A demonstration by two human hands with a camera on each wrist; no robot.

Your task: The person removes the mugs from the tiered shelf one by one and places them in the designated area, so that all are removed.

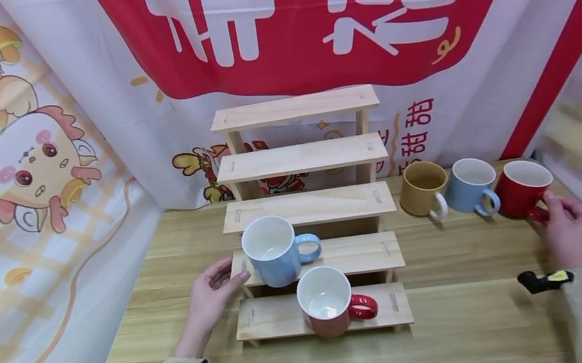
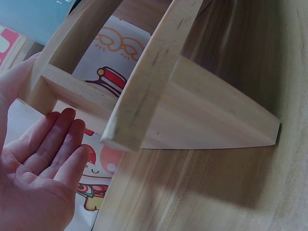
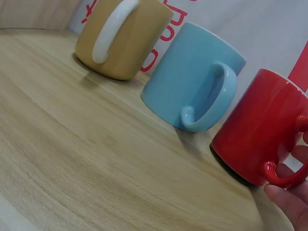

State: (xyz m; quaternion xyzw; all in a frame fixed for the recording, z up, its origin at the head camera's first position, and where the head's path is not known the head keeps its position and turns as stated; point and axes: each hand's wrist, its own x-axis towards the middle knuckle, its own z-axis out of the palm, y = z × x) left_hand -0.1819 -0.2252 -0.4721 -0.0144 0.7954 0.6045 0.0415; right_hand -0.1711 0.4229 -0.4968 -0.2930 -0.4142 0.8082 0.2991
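My right hand (image 1: 573,232) pinches the handle of a red mug (image 1: 520,190) standing on the table at the right; the right wrist view shows fingers and thumb at that handle. My left hand (image 1: 216,292) is at the left end of a stepped wooden shelf (image 1: 307,208). In the left wrist view its fingers (image 2: 57,139) are mostly straight, with the tips at the shelf's side and the thumb beside the board. Near it, a light blue mug (image 1: 275,259) sits on the second step from the bottom. Another red mug (image 1: 327,305) is on the lowest step.
A tan mug (image 1: 420,194) with a white handle and a smaller blue mug (image 1: 468,189) stand in a row left of the held red mug. Printed cloth (image 1: 298,24) hangs behind the shelf and along both sides of the wooden table (image 1: 469,332).
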